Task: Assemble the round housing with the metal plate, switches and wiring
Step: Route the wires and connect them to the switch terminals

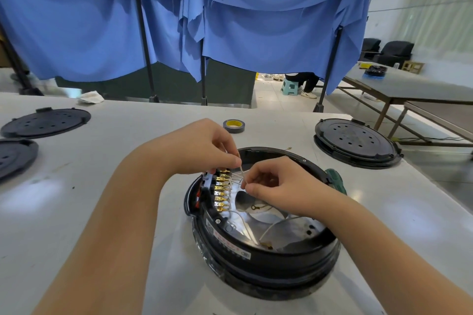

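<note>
Two bare hands work thin white wires over a round black plastic housing point(263, 261) on a pale grey desk point(107, 161).

The housing sits open side up at the near middle of the desk, so its shiny metal plate point(258, 222) and a row of gold terminals point(222, 190) along its left inner edge are within reach. The left hand point(202, 146) pinches one thin white wire point(242, 172) just above the terminals; the right hand point(276, 181) pinches wire beside it, fingers curled, probably sorting leads before connecting them. More loose wire lies in the bowl. Three perforated black round covers point(355, 140) wait around the desk, and a roll of dark tape with a yellow core point(234, 125) sits beyond the hands.
</note>
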The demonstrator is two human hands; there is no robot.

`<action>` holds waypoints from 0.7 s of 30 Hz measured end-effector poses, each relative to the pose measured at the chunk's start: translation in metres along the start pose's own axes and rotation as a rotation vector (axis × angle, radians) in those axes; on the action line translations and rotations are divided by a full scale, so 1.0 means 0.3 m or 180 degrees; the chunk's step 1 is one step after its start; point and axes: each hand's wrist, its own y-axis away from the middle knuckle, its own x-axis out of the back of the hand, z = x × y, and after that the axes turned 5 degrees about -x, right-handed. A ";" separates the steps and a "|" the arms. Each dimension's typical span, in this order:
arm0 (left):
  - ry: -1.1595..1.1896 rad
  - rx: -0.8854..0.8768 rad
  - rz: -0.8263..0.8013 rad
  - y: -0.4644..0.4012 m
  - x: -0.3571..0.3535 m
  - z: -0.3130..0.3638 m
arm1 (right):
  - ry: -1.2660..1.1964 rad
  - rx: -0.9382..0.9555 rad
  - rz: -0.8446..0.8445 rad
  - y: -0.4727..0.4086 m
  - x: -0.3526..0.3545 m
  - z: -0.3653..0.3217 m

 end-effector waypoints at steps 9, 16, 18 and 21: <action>0.0083 -0.0019 -0.0066 -0.002 0.000 0.013 | -0.1169 -0.0096 -0.0014 0.026 0.040 -0.027; -0.0181 0.0779 -0.0387 0.005 0.014 -0.042 | -0.0184 -0.0091 0.0193 0.030 0.022 -0.022; -0.0210 0.1038 -0.0407 0.007 0.018 -0.067 | 0.0081 -0.0044 0.0225 0.032 0.013 -0.029; -0.0121 0.1290 -0.0565 0.008 0.017 -0.073 | 0.0271 0.0079 0.0229 0.038 -0.007 -0.050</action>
